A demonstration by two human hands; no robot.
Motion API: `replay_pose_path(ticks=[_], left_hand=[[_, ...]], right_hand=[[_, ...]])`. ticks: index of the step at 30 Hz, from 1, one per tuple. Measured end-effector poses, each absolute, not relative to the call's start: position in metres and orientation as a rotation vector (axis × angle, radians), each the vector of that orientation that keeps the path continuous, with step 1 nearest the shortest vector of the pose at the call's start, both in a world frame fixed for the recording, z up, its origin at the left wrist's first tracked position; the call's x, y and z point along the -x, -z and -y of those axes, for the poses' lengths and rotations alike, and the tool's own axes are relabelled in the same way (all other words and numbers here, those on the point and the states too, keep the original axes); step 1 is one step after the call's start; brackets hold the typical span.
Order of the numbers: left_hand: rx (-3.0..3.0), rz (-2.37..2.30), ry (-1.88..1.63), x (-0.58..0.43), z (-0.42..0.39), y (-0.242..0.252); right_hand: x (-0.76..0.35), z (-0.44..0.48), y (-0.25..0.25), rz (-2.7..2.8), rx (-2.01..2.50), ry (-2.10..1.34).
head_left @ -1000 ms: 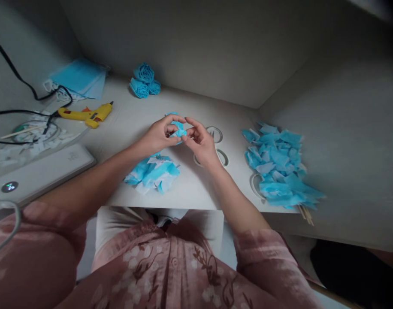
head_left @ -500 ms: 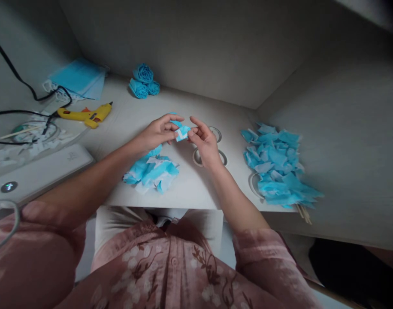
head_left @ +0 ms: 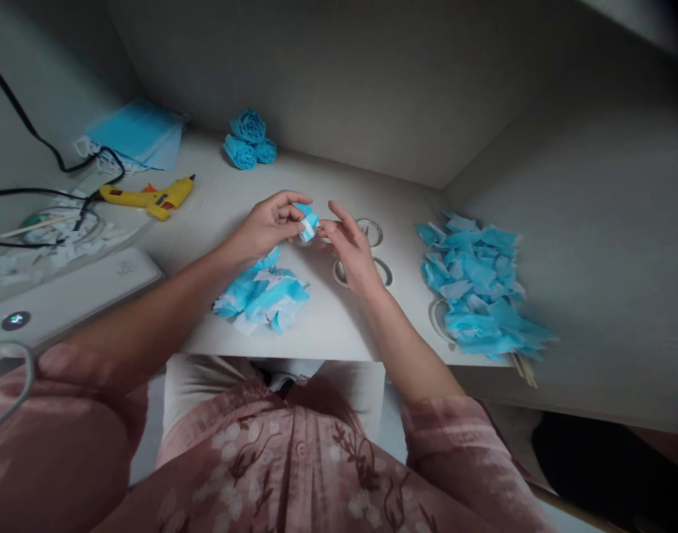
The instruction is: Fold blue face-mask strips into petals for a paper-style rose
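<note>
My left hand (head_left: 266,226) and my right hand (head_left: 347,244) meet above the middle of the white table (head_left: 228,200). Between their fingertips sits a small blue and white piece of mask fabric (head_left: 309,220), rolled or folded up. The left hand pinches it with thumb and fingers; the right hand's fingertips touch its right side. Just below my left hand lies a loose heap of blue and white fabric scraps (head_left: 264,292).
Three blue fabric roses (head_left: 249,138) stand at the back. A yellow glue gun (head_left: 150,197) and black cables lie at left, with blue face masks (head_left: 136,133) behind. A pile of blue cut pieces (head_left: 480,289) covers the right; wooden sticks (head_left: 525,368) poke out beneath. A white device (head_left: 66,292) lies at the near left.
The fabric piece was spread wider between both hands half a second ago; now it is drawn together into a tighter roll, mostly in my left hand's pinch.
</note>
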State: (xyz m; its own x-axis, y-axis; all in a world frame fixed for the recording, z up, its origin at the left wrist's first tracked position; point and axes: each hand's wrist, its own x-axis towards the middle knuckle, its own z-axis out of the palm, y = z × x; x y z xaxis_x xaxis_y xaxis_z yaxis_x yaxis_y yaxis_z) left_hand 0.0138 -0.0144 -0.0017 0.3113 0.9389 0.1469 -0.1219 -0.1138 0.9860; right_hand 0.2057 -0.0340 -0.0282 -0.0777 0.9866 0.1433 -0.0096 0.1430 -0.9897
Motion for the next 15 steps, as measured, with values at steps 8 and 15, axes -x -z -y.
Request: replay_pose_path(ticks=[8,15], left_hand=[[-1.366,-0.82,-1.15,-0.015,0.015,0.0],[-1.372,-0.862,-1.028,-0.016,0.013,0.005]], right_hand=[[-0.201,0.035,0.028,1.34,1.052,-1.205],[-0.202,0.032,0.038,1.476,1.014,-1.123]])
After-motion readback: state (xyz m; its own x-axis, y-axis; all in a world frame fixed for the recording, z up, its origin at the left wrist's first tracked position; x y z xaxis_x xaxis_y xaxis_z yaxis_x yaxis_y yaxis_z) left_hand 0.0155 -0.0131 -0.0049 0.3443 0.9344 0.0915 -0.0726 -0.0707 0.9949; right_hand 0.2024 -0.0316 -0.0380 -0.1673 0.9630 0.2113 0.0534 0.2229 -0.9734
